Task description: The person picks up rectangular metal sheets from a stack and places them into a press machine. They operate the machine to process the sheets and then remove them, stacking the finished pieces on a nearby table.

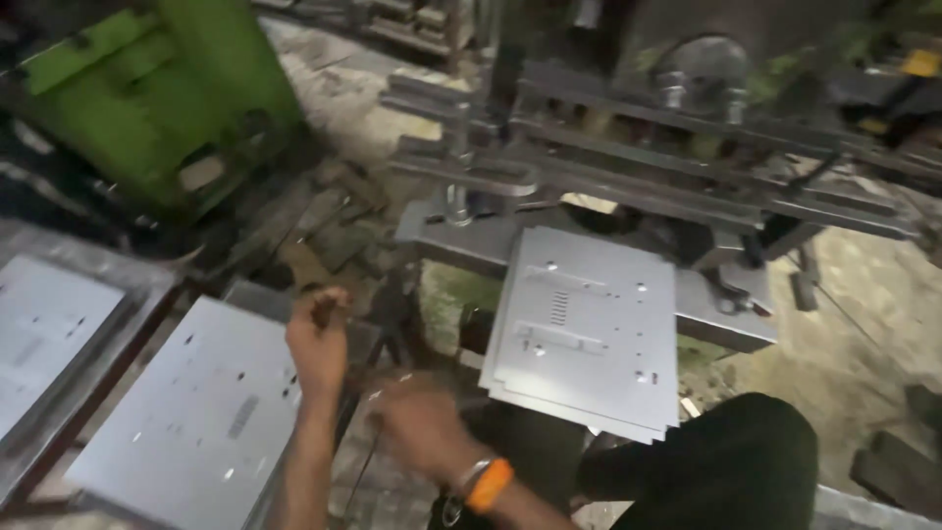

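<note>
Looking down from the head camera, both hands are seen low in the frame between two lots of grey punched metal sheets. The left hand [319, 344] is raised and closed in a fist around something small and dark, possibly a thin tool, though blur hides what it is. The right hand [420, 424], with an orange band [489, 485] at the wrist, is smeared by motion, so whether its fingers are spread or closed cannot be told. One sheet [191, 417] lies just left of the hands. A stack [589, 329] of similar sheets is laid on the press bed [721, 319] to the right. A green machine [162, 93] stands at upper left.
</note>
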